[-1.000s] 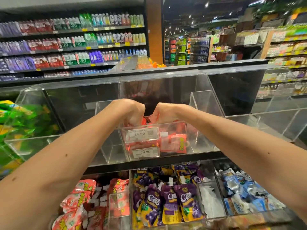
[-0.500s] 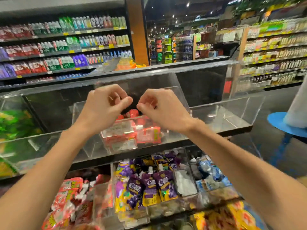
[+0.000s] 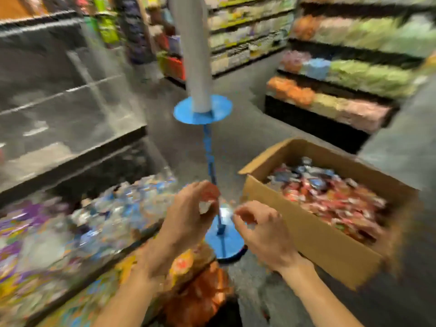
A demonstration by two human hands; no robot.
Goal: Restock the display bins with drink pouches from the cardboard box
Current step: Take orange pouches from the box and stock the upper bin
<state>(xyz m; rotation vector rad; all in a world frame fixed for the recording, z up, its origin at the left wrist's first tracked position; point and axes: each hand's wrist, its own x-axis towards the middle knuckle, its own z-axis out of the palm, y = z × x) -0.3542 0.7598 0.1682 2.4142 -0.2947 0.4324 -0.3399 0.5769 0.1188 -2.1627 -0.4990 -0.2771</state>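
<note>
Loosely curled, seemingly empty, right hand [image 3: 262, 230] hovers beside the open brown cardboard box [image 3: 306, 234]; left hand [image 3: 192, 215] curls too (blur hides any pinch). Red and blue drink pouches [image 3: 330, 197] fill it: scoop several flat, then turn to the clear plastic display bins [image 3: 94, 223].

Motion blur leaves no lettering readable on the pouches [image 3: 330, 197], cardboard box [image 3: 306, 237] or shelves [image 3: 342, 109].

Both hands out of the upper bin. Left hand [image 3: 191, 215] and right hand [image 3: 262, 232] now lower, fingers curled, beside the cardboard box [image 3: 306, 234], newly in view. Heavy blur.
</note>
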